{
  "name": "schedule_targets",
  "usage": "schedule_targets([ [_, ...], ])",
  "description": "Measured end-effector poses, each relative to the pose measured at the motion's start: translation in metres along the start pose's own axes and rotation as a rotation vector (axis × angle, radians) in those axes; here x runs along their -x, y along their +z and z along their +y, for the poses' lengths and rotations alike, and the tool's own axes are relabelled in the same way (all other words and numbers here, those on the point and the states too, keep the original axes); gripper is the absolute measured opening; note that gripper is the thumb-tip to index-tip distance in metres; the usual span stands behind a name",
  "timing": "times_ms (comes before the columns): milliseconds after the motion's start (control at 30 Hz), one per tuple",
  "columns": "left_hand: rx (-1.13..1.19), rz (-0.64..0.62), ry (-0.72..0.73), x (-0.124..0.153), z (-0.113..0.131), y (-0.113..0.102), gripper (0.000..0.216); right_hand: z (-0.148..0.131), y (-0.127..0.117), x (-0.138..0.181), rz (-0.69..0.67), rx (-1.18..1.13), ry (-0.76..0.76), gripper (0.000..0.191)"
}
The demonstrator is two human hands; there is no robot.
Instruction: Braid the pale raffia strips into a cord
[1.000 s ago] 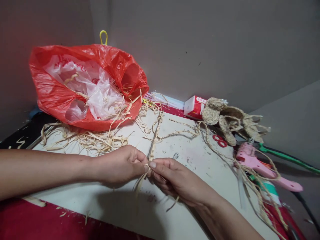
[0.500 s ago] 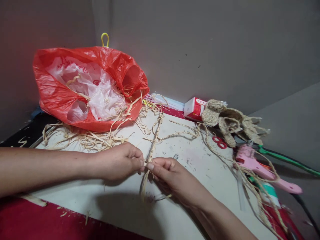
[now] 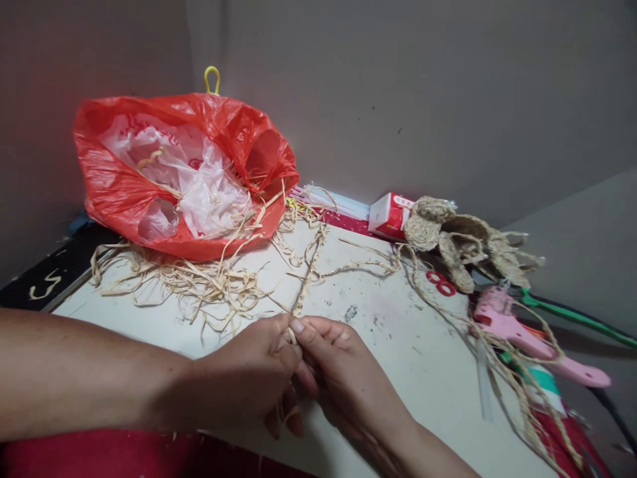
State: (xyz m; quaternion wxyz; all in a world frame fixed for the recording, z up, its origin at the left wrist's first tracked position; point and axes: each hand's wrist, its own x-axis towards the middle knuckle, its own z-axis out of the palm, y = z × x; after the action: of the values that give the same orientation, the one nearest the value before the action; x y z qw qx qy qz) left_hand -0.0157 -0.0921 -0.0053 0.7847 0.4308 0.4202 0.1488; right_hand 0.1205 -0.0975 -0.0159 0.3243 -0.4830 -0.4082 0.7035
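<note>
A pale straw braid (image 3: 305, 284) runs from the far middle of the white board down to my fingers. My right hand (image 3: 344, 364) pinches its near end between thumb and forefinger. Beside it and touching it, my left hand (image 3: 253, 372) is closed on loose straw strands coming out of the braid. Strand ends hang below my left fingers, partly hidden by them. Behind my left hand lies a tangled heap of straw strands (image 3: 213, 282).
A red plastic bag (image 3: 112, 199) holding white plastic and straw stands at the back left. To the right are woven straw pieces (image 3: 428, 226), a red-and-white box (image 3: 385, 214), red-handled scissors (image 3: 440, 283) and a pink glue gun (image 3: 522, 335). More braided cord (image 3: 418, 289) trails rightward.
My left hand has moved nearer and slightly down, and its wrist is turned more. My right hand stays at the braid's end. The view has shifted slightly.
</note>
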Motion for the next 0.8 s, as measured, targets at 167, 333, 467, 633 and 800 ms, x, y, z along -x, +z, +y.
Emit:
schedule_targets([
  [167,-0.081,0.06,0.088,0.001,-0.002,-0.003,0.033,-0.003,0.001,0.002,-0.137,-0.139,0.028,0.041],
  [333,-0.208,0.011,0.012,0.009,0.008,-0.016,0.032,-0.005,-0.004,0.002,-0.076,-0.044,0.005,0.033],
  [467,-0.413,0.095,-0.008,0.022,0.039,-0.042,0.026,-0.005,-0.009,-0.001,-0.038,-0.004,0.037,0.033],
  [633,-0.606,0.461,0.474,0.019,0.052,-0.052,0.032,-0.008,-0.012,-0.002,-0.051,0.047,0.074,0.033],
  [800,-0.294,0.003,0.005,-0.007,0.032,-0.033,0.02,-0.013,-0.015,-0.004,-0.163,0.034,0.052,0.033],
])
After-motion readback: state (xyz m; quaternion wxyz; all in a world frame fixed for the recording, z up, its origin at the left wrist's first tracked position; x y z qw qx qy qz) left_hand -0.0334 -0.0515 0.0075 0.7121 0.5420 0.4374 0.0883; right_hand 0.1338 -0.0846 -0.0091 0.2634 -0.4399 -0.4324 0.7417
